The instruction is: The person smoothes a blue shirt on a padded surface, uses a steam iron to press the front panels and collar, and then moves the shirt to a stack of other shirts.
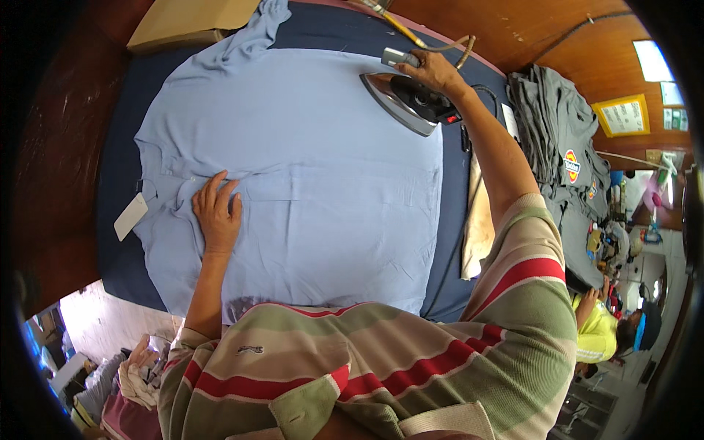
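The right hand (434, 72) is wrapped tight round the handle of a black-bodied steam iron with a polished metal soleplate (408, 101), tipped on edge at the far right of a pale blue cotton shirt (308, 176). Nearer, the left hand (218, 214) lies flat, fingers spread, pinning the cloth. Spread over the dark blue padded board (121, 242), the shirt looks mid-pressing; the next stroke wants the soleplate flat.
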### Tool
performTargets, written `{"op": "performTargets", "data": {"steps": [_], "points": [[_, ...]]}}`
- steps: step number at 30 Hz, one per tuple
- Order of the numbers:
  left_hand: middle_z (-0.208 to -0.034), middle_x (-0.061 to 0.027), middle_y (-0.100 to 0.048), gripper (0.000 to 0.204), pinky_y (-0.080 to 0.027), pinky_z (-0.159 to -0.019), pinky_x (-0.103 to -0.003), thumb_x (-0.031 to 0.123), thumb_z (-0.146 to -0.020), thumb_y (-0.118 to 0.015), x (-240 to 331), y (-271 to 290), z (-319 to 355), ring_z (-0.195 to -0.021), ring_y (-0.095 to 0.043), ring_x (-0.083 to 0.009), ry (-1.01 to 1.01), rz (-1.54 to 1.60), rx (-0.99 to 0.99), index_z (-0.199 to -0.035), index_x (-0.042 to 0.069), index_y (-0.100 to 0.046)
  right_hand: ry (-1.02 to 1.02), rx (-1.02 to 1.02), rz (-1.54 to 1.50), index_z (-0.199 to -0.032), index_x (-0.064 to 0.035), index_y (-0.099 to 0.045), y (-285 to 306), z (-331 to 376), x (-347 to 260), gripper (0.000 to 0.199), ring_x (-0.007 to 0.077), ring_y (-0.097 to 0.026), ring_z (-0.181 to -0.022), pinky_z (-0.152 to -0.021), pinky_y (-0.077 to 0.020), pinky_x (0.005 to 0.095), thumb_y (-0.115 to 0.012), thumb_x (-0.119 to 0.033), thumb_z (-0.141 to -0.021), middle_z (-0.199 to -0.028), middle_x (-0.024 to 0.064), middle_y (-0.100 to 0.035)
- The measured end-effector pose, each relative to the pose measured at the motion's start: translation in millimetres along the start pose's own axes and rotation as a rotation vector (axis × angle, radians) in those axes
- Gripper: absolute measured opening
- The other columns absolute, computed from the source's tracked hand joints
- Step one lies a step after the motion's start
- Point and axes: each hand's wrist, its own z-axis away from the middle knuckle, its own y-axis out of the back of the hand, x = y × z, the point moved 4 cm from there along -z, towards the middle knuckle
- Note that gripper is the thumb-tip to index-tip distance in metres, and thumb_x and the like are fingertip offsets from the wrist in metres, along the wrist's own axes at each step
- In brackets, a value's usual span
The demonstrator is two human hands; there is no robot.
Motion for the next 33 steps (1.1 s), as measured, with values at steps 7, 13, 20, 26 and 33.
{"op": "performTargets", "data": {"steps": [7, 13, 20, 26, 33], "points": [[-0.101, -0.0104, -0.060, 0.039, -0.045, -0.080, -0.031, 0.021, -0.077, -0.066, 151.8, 72.3, -86.7, -0.084, -0.055, -0.0176, -0.279, 1.594, -0.366, -0.110, 0.001, -0.057, 0.166, -0.142, -0.094, -0.100, 0.0016, -0.062, -13.6, -10.8, -59.5, 0.060, 0.0278, -0.065, -0.073, -0.068, -0.0504, 0.0354, -0.061, -0.054, -0.077, -0.083, 0.0179, -0.066], [-0.099, -0.0091, -0.058, 0.037, -0.044, -0.078, -0.030, 0.020, -0.077, -0.065, 256.2, 122.7, -102.8, -0.083, -0.054, -0.0164, -0.523, 2.452, -0.935, -0.107, 0.001, -0.056, 0.472, -0.110, 0.003, -0.101, -0.0046, -0.063, -43.6, -24.8, -165.1, 0.056, 0.0314, -0.065, -0.071, -0.067, -0.0511, 0.0370, -0.062, -0.054, -0.075, -0.080, 0.0183, -0.066], [-0.096, -0.0076, -0.057, 0.034, -0.043, -0.077, -0.028, 0.018, -0.077, -0.064, 283.2, 138.2, -94.2, -0.081, -0.053, -0.0150, -0.506, 2.675, -1.073, -0.105, 0.001, -0.056, 0.467, -0.162, -0.097, -0.104, -0.0102, -0.065, -54.9, -50.8, -218.1, 0.053, 0.0300, -0.065, -0.083, -0.073, -0.0511, 0.0388, -0.069, -0.048, -0.067, -0.089, 0.0157, -0.067], [-0.093, -0.0063, -0.056, 0.031, -0.042, -0.076, -0.027, 0.016, -0.076, -0.063, 285.9, 139.7, -93.7, -0.080, -0.052, -0.0139, -0.480, 2.733, -1.129, -0.102, 0.002, -0.055, 0.425, -0.342, 0.013, -0.105, -0.0119, -0.063, -52.3, -15.7, -234.7, 0.050, 0.0294, -0.064, -0.086, -0.076, -0.0503, 0.0386, -0.069, -0.044, -0.068, -0.092, 0.0119, -0.067], [-0.090, -0.0048, -0.054, 0.028, -0.042, -0.074, -0.026, 0.015, -0.076, -0.062, 276.0, 139.2, -95.4, -0.079, -0.051, -0.0125, -0.447, 2.745, -1.196, -0.099, 0.002, -0.054, 0.116, -0.217, -0.063, -0.101, -0.0036, -0.060, -25.3, -13.5, -179.3, 0.054, 0.0348, -0.062, -0.088, -0.072, -0.0480, 0.0434, -0.065, -0.048, -0.071, -0.091, 0.0217, -0.063]]}}
